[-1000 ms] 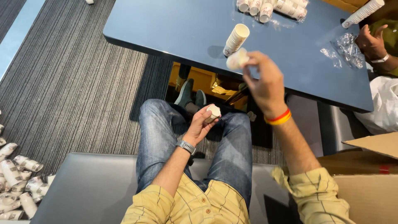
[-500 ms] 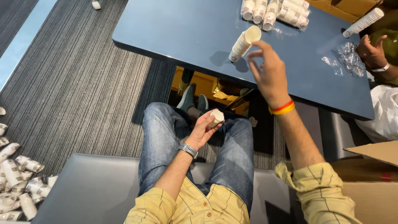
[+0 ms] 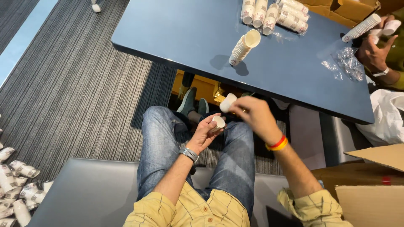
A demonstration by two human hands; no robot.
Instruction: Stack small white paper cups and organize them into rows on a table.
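a heap of paper cups (image 3: 17, 185) is seen on the carpet, well left of the hands, partly cut off by the frame edge. the left hand (image 3: 206, 133) is closed around a small white cup (image 3: 218, 122), held over the lap, apparently for steadiness. just right and above, a second cup (image 3: 228, 102) is pinched by the right hand (image 3: 254, 117); the fingertips are hidden behind it. beyond the grip, a nested cup stack (image 3: 243, 47) lies tilted on the blue table (image 3: 176, 33). a co-worker's hand (image 3: 374, 52) is only partly visible.

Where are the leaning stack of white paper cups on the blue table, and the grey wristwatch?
Leaning stack of white paper cups (image 3: 243, 48), head view, on the stack's middle.
Grey wristwatch (image 3: 190, 154), head view, on its band at the left wrist.
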